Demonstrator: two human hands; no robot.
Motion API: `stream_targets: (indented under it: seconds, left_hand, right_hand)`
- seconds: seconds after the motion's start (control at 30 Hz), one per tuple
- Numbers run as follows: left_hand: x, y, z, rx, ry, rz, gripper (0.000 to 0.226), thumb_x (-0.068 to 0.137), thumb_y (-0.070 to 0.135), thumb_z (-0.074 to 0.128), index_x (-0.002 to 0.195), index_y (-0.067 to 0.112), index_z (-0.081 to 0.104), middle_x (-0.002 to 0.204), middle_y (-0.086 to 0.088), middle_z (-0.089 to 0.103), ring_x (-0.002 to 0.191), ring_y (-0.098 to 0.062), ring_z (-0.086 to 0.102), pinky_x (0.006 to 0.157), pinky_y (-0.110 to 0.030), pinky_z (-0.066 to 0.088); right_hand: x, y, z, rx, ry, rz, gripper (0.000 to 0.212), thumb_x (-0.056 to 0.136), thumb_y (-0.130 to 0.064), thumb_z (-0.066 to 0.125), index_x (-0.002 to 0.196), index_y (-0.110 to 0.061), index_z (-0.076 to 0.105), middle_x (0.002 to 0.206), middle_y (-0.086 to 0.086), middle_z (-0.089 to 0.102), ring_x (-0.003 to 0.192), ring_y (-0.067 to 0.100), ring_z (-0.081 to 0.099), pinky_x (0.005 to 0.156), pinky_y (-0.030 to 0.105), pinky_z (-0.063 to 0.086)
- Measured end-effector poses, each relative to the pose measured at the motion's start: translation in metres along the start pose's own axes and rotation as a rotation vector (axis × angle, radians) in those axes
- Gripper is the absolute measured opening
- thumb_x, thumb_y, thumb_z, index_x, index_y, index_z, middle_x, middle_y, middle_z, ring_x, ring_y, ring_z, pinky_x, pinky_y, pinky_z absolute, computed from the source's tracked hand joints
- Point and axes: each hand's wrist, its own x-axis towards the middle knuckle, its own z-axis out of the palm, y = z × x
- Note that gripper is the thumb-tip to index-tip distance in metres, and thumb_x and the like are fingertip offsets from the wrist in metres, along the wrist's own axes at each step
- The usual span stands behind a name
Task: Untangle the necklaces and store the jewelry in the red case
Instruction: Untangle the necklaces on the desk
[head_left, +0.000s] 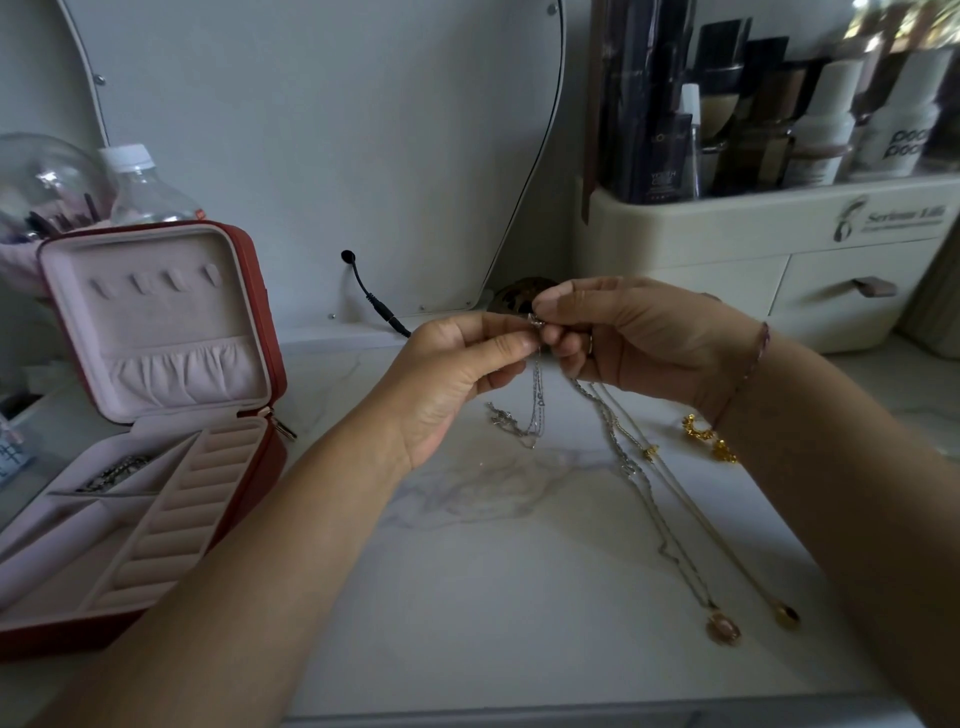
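Red case (260, 364) open – chain (115, 473) inside

Thin silver necklaces (540, 410) hang tangled above the marble top; the red case (156, 415) lies open, left.

The jewelry case (260, 332) at the left is red outside, with a pale pink lining. A dark, speckled chain (111, 474) lies in one of its compartments. The tabletop (493, 545) is white marble with faint grey veining. A thin silver necklace (535, 415) hangs between the hands. Right of it, 2 long chains run toward the near edge: 1 silver with a pinkish oval pendant (723, 629), 1 pale gold with a gold-rimmed dark pendant (788, 616). Bright gold earrings (709, 439) sit at the right. The far organizer (727, 244) is cream, holding black and white bottles.
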Motion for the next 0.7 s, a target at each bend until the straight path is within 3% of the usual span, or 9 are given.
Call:
stream_targets:
  seconds: [0.2, 0.33, 0.43, 0.7]
  left_hand:
    - [0.0019, -0.0011, -0.0008, -0.021, 0.04, -0.009, 0.018, 0.091, 0.004, 0.056, 0.078, 0.013, 0.066, 0.072, 0.003, 0.063, 0.07, -0.007, 0.059, 0.074, -0.023, 0.051]
    - [0.0005, -0.0008, -0.0004, 0.012, -0.023, -0.021, 0.005, 0.082, 0.012, 0.065, 0.084, 0.015, 0.068, 0.079, 0.005, 0.067, 0.076, -0.005, 0.061, 0.081, -0.022, 0.051]
    - [0.0002, -0.003, 0.0003, 0.043, -0.025, -0.004, 0.008, 0.079, 0.014, 0.067, 0.087, 0.015, 0.069, 0.081, 0.005, 0.068, 0.077, -0.003, 0.061, 0.086, -0.024, 0.049]
    - [0.0022, 0.0004, 0.0, -0.039, 0.026, 0.015, 0.024, 0.092, 0.005, 0.052, 0.074, 0.015, 0.064, 0.068, 0.003, 0.06, 0.067, -0.007, 0.057, 0.069, -0.022, 0.049]
  right_hand:
    - [-0.0008, 0.0, 0.0, 0.043, 0.017, 0.0, 0.013, 0.088, -0.004, 0.054, 0.078, -0.008, 0.06, 0.063, 0.004, 0.057, 0.049, 0.006, 0.047, 0.049, 0.013, 0.042]
    - [-0.0012, -0.0002, 0.0007, 0.047, 0.008, 0.005, 0.015, 0.09, -0.005, 0.053, 0.077, -0.008, 0.059, 0.064, 0.004, 0.056, 0.05, 0.006, 0.047, 0.049, 0.013, 0.042]
    - [-0.0014, 0.0002, 0.0007, 0.047, 0.006, 0.009, 0.016, 0.09, -0.005, 0.053, 0.076, -0.008, 0.059, 0.064, 0.004, 0.056, 0.05, 0.006, 0.047, 0.049, 0.014, 0.042]
    - [-0.0017, -0.0001, -0.0002, 0.031, 0.006, 0.005, 0.014, 0.09, -0.004, 0.053, 0.078, -0.009, 0.06, 0.064, 0.003, 0.057, 0.049, 0.006, 0.047, 0.049, 0.014, 0.042]
